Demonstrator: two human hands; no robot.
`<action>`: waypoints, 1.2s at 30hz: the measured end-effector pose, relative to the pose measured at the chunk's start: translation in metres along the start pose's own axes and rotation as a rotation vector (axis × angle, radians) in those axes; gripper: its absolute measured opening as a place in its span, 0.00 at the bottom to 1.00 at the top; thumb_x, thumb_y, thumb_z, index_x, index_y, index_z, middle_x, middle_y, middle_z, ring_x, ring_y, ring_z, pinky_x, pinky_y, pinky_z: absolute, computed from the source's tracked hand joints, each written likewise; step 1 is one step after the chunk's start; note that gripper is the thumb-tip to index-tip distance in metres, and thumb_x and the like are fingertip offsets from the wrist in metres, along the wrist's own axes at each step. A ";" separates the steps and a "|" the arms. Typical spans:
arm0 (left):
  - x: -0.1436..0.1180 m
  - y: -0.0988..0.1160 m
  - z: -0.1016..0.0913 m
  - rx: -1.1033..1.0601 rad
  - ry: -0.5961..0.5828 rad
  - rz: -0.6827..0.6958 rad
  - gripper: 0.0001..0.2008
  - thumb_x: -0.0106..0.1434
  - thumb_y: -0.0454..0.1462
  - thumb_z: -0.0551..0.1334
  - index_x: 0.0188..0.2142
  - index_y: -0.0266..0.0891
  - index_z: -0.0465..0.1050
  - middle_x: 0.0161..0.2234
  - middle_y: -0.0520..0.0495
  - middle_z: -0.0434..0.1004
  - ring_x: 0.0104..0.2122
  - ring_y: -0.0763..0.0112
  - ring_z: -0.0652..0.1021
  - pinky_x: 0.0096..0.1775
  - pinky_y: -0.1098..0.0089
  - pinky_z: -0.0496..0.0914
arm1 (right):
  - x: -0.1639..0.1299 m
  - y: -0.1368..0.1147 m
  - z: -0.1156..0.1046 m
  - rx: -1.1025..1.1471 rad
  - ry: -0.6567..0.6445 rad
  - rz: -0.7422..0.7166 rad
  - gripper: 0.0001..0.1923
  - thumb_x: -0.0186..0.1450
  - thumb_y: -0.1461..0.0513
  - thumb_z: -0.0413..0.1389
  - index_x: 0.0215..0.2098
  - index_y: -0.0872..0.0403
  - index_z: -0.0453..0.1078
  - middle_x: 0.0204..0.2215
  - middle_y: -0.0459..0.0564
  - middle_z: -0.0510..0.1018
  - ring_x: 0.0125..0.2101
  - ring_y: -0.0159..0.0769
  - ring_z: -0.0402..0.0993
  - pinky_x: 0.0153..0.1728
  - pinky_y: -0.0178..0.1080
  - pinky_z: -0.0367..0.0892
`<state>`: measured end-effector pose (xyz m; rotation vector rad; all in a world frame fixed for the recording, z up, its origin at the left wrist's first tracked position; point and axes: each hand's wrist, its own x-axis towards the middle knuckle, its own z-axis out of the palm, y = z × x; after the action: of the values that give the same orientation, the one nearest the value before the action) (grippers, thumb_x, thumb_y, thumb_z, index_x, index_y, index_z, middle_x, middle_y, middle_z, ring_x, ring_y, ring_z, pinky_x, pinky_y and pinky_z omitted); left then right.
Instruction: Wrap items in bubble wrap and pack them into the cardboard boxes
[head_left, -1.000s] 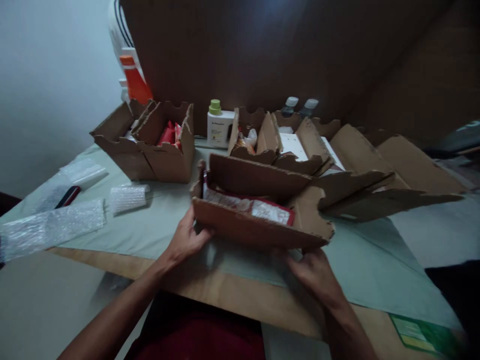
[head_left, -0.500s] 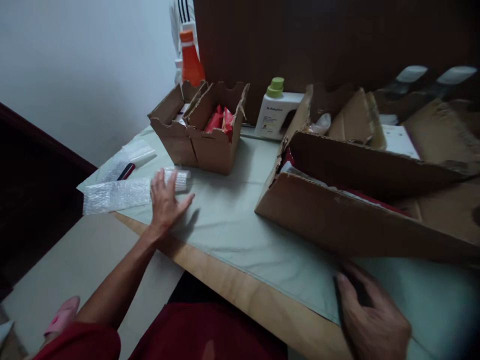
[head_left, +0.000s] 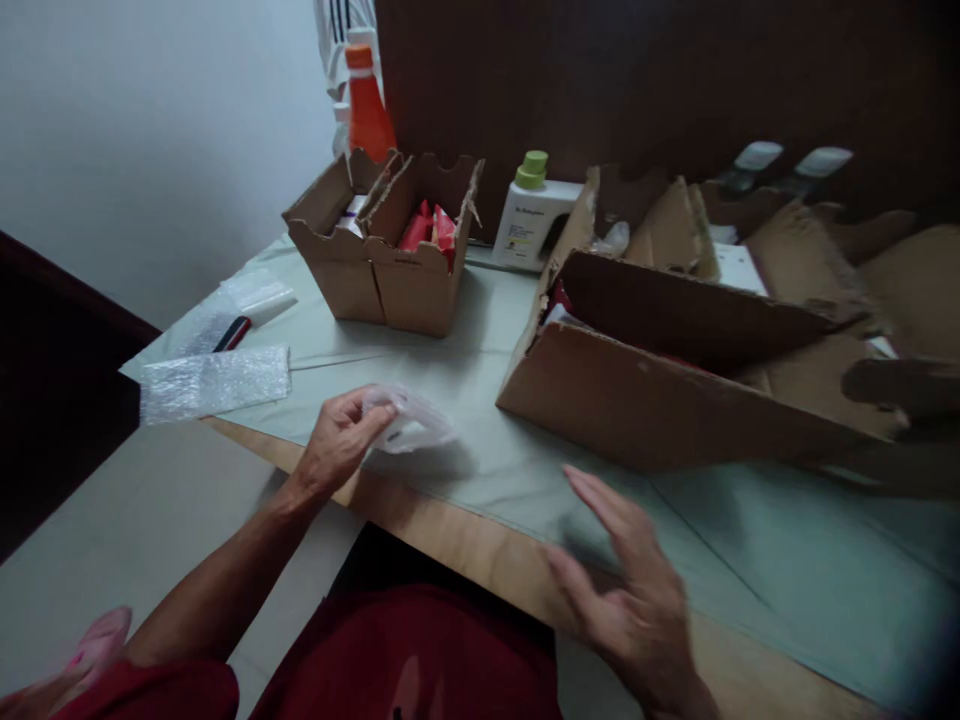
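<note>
- The left hand (head_left: 337,445) is closing its grip on a small bubble-wrap roll (head_left: 411,425), pinching it between thumb and fingertips just above the worktop (head_left: 465,480), near the front edge and left of the big box (head_left: 675,400).
- The pinch is sitting at the roll's left end, so most of the wrap is hanging free to the right, probably to keep it clear for the other hand.
- The right hand (head_left: 622,590) is hovering over the near worktop edge with fingers spread wide, holding nothing and apart from the roll.
- The big box is lying open on the right, its flaps splayed outward so the packed contents are showing.
- A flat bubble-wrap sheet (head_left: 214,382) is lying to the far left, well apart from the roll, with a red-handled tool (head_left: 232,333) just beyond it.
- Two small boxes (head_left: 386,250) are standing side by side at the far side, red packets upright inside one.
- A white bottle (head_left: 536,208) and an orange bottle (head_left: 369,105) are standing against the back, out of the working area.
</note>
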<state>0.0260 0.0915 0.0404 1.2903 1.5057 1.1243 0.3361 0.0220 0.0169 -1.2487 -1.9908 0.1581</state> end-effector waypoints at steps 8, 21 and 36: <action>-0.019 0.018 0.054 -0.024 -0.439 -0.016 0.12 0.54 0.37 0.62 0.36 0.37 0.81 0.33 0.47 0.82 0.33 0.67 0.77 0.32 0.72 0.70 | 0.050 -0.037 0.013 0.228 -0.068 -0.005 0.10 0.70 0.62 0.57 0.48 0.50 0.77 0.37 0.50 0.85 0.37 0.39 0.81 0.42 0.44 0.73; 0.003 -0.023 0.030 0.004 -0.622 -0.237 0.23 0.58 0.41 0.66 0.52 0.36 0.72 0.32 0.47 0.79 0.31 0.68 0.77 0.32 0.69 0.69 | 0.003 0.031 0.000 0.094 0.071 0.571 0.18 0.69 0.53 0.55 0.50 0.54 0.75 0.42 0.56 0.81 0.37 0.40 0.77 0.32 0.40 0.71; -0.036 -0.020 0.023 0.523 -0.524 0.119 0.25 0.61 0.36 0.56 0.58 0.40 0.72 0.31 0.50 0.75 0.29 0.67 0.75 0.33 0.68 0.70 | -0.015 0.013 0.001 0.233 -0.078 0.513 0.08 0.70 0.60 0.53 0.37 0.51 0.75 0.36 0.51 0.83 0.37 0.41 0.79 0.40 0.42 0.74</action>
<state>0.0481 0.0573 0.0169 1.8720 1.3653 0.3986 0.3483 0.0169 0.0025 -1.5875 -1.6180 0.6768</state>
